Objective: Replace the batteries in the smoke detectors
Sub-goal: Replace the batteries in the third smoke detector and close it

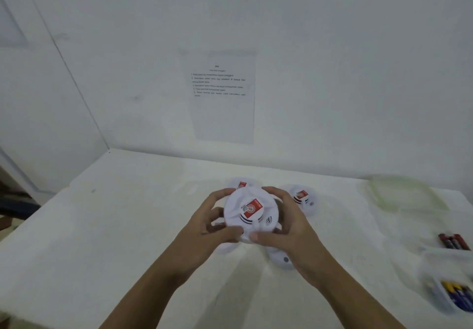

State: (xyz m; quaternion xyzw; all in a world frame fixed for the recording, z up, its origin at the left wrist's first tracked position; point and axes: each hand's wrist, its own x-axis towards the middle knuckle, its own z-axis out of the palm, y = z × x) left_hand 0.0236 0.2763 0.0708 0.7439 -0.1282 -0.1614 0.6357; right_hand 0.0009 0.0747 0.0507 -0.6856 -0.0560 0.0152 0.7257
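Note:
A round white smoke detector [252, 213] with a red label is held above the white table, face up. My left hand [212, 222] grips its left rim and my right hand [286, 222] grips its right rim, thumbs at the near edge. Behind it lies a second detector [240, 184], mostly hidden. A third detector [303, 198] lies to the right. A white detector part [281, 259] with a grey dot lies under my right wrist. Red and black batteries [453, 241] sit in a clear tray at the right edge. Blue and yellow batteries [458, 296] fill another tray below.
A clear greenish lid [407, 193] lies at the back right of the table [128, 226]. A printed instruction sheet [220, 93] is taped to the white wall. The table's left edge drops off near a dark object at the far left.

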